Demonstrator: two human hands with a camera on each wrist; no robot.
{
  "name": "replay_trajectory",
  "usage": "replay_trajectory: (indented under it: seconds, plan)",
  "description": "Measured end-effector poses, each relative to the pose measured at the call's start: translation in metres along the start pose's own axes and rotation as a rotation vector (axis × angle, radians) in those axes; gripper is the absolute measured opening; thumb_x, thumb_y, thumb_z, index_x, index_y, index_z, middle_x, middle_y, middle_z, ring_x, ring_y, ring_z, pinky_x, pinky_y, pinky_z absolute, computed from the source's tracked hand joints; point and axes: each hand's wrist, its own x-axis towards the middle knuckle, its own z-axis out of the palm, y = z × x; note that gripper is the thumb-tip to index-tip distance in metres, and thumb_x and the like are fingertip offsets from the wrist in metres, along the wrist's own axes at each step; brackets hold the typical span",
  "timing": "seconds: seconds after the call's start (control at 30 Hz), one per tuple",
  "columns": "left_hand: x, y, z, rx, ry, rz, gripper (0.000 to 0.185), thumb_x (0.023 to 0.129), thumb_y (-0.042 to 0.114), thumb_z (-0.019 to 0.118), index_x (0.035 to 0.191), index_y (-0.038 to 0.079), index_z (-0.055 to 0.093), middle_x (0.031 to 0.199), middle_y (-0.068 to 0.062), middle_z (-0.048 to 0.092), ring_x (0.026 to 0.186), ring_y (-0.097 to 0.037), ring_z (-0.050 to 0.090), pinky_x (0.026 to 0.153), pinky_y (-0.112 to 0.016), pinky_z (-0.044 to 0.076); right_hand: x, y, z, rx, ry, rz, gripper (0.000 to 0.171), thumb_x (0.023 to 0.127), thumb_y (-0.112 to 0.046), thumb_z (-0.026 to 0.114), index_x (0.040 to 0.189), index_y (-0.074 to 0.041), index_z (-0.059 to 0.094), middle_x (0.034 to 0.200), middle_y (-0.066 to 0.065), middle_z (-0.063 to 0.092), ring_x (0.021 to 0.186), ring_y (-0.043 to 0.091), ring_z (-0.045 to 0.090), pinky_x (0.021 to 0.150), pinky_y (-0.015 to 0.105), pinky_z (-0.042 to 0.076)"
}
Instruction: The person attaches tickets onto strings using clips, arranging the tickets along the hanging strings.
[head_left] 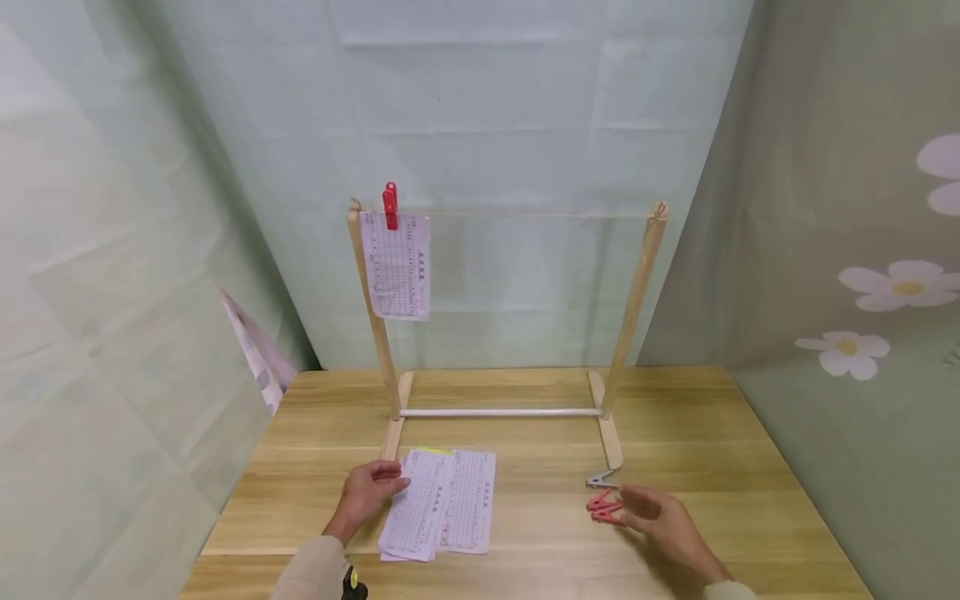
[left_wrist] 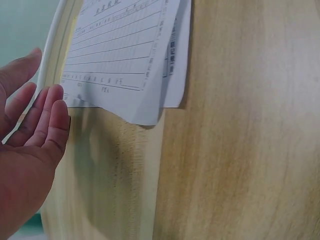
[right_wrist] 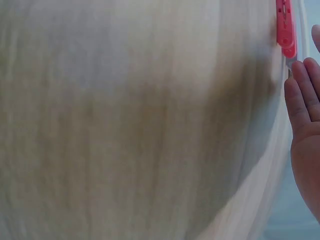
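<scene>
A: What lies under the left hand (head_left: pixel 369 492)?

B: Its fingers, relaxed and nearly straight, rest at the left edge of the loose white printed paper sheets (head_left: pixel 442 512), which lie flat on the light wooden table (head_left: pixel 712 442), near its front and left of centre. The hand grips nothing.

A: And the right hand (head_left: pixel 660 517)?

B: It lies open on the table at the right, fingers straight, just beside the pink plastic clothes pegs (head_left: pixel 603 507). Whether the fingertips touch them cannot be told. A small metal clip (head_left: pixel 601 480) lies just beyond the pegs, near the right foot of the wooden drying frame (head_left: pixel 637 292).

A: What hangs on that frame?

B: At the far left of its top line, a red clothes peg (head_left: pixel 390 205) pins one white printed sheet (head_left: pixel 396 265), which hangs straight down.
</scene>
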Motion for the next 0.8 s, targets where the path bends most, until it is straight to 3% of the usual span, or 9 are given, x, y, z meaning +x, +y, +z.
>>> replay_trajectory:
  seconds: [0.23, 0.5, 0.8]
  plan:
    - [-0.001, -0.003, 0.004, 0.011, 0.004, 0.041, 0.035, 0.077, -0.007, 0.081, 0.107, -0.014, 0.065, 0.101, -0.025, 0.07, 0.091, -0.033, 0.07, 0.074, -0.03, 0.058, -0.001, 0.004, 0.004, -0.029, 0.004, -0.024, 0.047, 0.077, -0.003, 0.082, 0.12, 0.006, 0.065, 0.117, 0.02, 0.069, 0.103, 0.03, 0.068, 0.089, 0.03, 0.054]
    - [-0.001, -0.006, 0.008, 0.05, 0.016, 0.039, 0.037, 0.077, -0.008, 0.081, 0.109, -0.013, 0.064, 0.097, -0.019, 0.069, 0.086, -0.028, 0.068, 0.074, -0.032, 0.058, 0.003, 0.008, 0.005, -0.084, 0.005, -0.064, 0.042, 0.077, -0.002, 0.082, 0.117, 0.003, 0.068, 0.112, 0.016, 0.071, 0.097, 0.019, 0.068, 0.085, 0.027, 0.054]
    - [-0.005, -0.008, 0.014, 0.121, 0.066, 0.015, 0.045, 0.072, -0.007, 0.083, 0.112, -0.011, 0.063, 0.094, -0.014, 0.066, 0.082, -0.021, 0.063, 0.072, -0.03, 0.055, 0.001, 0.005, 0.005, -0.123, 0.0, -0.028, 0.048, 0.073, -0.006, 0.086, 0.117, -0.001, 0.069, 0.113, 0.011, 0.072, 0.105, 0.028, 0.066, 0.092, 0.036, 0.053]
